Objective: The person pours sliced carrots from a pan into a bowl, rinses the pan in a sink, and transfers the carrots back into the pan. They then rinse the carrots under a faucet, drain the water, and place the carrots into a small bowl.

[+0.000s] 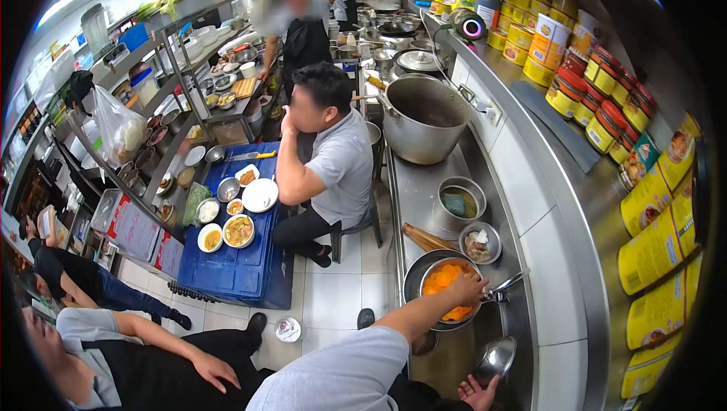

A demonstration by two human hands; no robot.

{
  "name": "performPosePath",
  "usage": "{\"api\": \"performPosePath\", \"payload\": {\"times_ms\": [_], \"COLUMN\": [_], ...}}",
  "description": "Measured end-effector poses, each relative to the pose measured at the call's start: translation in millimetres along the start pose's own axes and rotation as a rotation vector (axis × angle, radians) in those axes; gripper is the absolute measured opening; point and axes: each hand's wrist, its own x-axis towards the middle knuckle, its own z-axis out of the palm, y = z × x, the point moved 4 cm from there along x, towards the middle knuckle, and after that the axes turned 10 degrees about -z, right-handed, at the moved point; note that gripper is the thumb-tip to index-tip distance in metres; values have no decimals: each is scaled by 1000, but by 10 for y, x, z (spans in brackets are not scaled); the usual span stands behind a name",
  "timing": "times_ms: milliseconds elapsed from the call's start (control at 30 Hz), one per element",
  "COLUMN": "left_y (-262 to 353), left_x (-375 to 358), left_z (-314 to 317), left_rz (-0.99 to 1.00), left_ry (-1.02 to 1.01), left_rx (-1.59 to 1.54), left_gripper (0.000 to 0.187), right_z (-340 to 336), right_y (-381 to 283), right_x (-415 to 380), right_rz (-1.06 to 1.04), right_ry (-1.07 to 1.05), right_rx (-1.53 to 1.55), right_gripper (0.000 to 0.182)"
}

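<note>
My left hand (469, 288), at the end of a grey sleeve, is closed at the right rim of a metal bowl (421, 278) full of bright orange slices (444, 278). That bowl sits inside a wider dark pan (410, 284), under the spout of a metal tap (506, 285). Lower down, my right hand (477, 393) is palm up with its fingers apart. Just beyond its fingertips a shiny metal bowl (496, 356) is tilted on its side.
Beyond the pan stand a small bowl with pale pieces (481, 242), a pot with green contents (459, 203) and a large stockpot (425, 118). A seated person (333, 153) is beside a blue table (261, 259) with dishes. Another person (151, 350) is close at left.
</note>
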Motion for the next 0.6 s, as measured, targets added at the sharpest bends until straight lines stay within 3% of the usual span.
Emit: {"api": "performPosePath", "payload": {"times_ms": [100, 167, 333, 400, 600], "left_y": [-75, -176, -331, -345, -428], "left_x": [-32, -74, -48, -54, -186], "left_z": [94, 174, 289, 265, 75], "left_rz": [35, 39, -15, -27, -89], "left_ry": [84, 193, 94, -133, -66], "left_rx": [-46, -12, 29, 131, 192], "left_gripper": [47, 45, 51, 56, 64], "right_z": [70, 202, 291, 324, 364], "right_y": [1, -71, -107, -121, -93], "right_x": [67, 13, 91, 104, 178], "right_rz": [-13, -142, -117, -126, -111], "right_ry": [-23, -18, -75, -104, -150], "right_rx": [-2, -76, -70, -75, -59], "right_gripper": [90, 86, 73, 70, 67]}}
